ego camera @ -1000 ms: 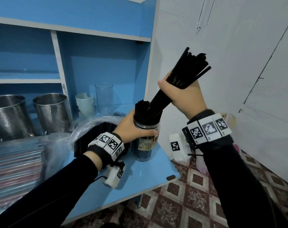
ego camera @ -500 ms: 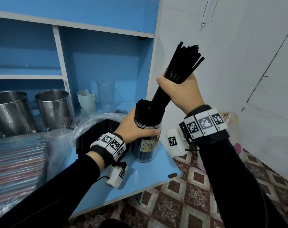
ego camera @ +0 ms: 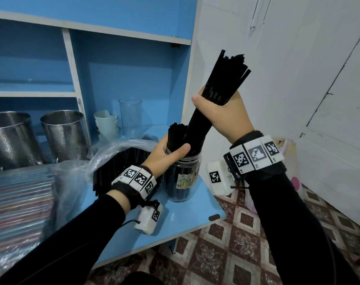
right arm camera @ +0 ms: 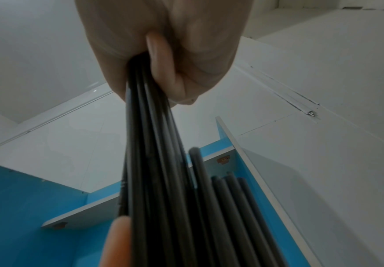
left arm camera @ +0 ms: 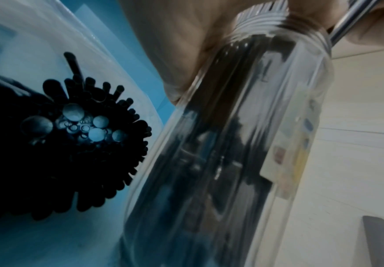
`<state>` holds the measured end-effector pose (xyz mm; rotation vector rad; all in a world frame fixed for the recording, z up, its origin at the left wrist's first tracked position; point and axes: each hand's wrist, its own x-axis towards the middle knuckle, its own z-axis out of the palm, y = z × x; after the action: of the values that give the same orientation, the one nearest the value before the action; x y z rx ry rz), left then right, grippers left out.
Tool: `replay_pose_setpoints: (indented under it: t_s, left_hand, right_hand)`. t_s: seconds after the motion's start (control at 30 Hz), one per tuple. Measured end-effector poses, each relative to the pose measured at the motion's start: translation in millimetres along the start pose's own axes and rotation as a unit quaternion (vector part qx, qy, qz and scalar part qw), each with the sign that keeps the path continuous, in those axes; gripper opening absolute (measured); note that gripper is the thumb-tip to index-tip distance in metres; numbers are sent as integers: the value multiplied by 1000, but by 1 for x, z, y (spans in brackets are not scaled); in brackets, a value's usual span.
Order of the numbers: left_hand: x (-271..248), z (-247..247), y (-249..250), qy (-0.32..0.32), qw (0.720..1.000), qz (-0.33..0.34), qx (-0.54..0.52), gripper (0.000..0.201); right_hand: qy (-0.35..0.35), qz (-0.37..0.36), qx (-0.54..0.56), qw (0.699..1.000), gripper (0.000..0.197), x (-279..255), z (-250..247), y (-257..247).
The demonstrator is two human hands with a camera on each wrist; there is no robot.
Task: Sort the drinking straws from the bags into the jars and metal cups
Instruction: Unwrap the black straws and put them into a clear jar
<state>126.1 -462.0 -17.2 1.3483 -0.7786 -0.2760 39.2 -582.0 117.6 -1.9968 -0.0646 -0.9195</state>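
Standing on the blue table [ego camera: 187,214], the clear jar [ego camera: 183,177] is gripped at its neck by the left hand [ego camera: 166,153], fingers curled round it. A tilted bundle of black straws [ego camera: 220,87] is clenched by the right hand [ego camera: 226,118], lower ends inside the jar. Left of the jar lie a bag of black straws [ego camera: 121,161] and 2 metal cups [ego camera: 63,136].

Jar [ego camera: 182,182] on table [ego camera: 191,210], bag [ego camera: 113,153] left, metal cups [ego camera: 61,136] behind.
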Motion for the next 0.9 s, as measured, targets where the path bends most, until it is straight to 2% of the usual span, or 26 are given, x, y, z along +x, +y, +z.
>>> replay_pose_setpoints:
  t_s: [0.17, 0.3, 0.4, 0.57, 0.63, 0.73, 0.77, 0.83, 0.9]
  left_hand:
    - [-1, -3, -3, -20, 1000, 9, -22, 52]
    - [-3, -4, 0, -34, 999, 13, -30, 58]
    - [-4, -6, -2, -34, 999, 9, -4, 69]
    - [1, -9, -6, -49, 998, 7, 49, 77]
    - [1, -9, -8, -52, 997, 14, 48, 78]
    - [0, -8, -10, -41, 998, 12, 44, 87]
    - [1, -9, -10, -37, 998, 11, 49, 87]
    - [1, -8, -10, -34, 998, 6, 53, 84]
    - [1, -8, -11, -31, 998, 4, 52, 82]
  right_hand:
    - [-39, 2, -16, 999, 18, 1, 5, 6]
    - [-104, 42, -29, 993, 31, 1, 15, 19]
    - [-148, 67, -48, 985, 32, -4, 24, 29]
    - [-147, 88, -73, 983, 33, -11, 27, 40]
    - [-122, 61, -77, 988, 40, -13, 25, 40]
    - [-13, -15, -34, 999, 60, -17, 18, 33]
    - [19, -56, -26, 998, 60, -17, 16, 30]
    - [58, -143, -52, 987, 48, -14, 13, 24]
    - [72, -200, -93, 973, 32, -12, 13, 21]
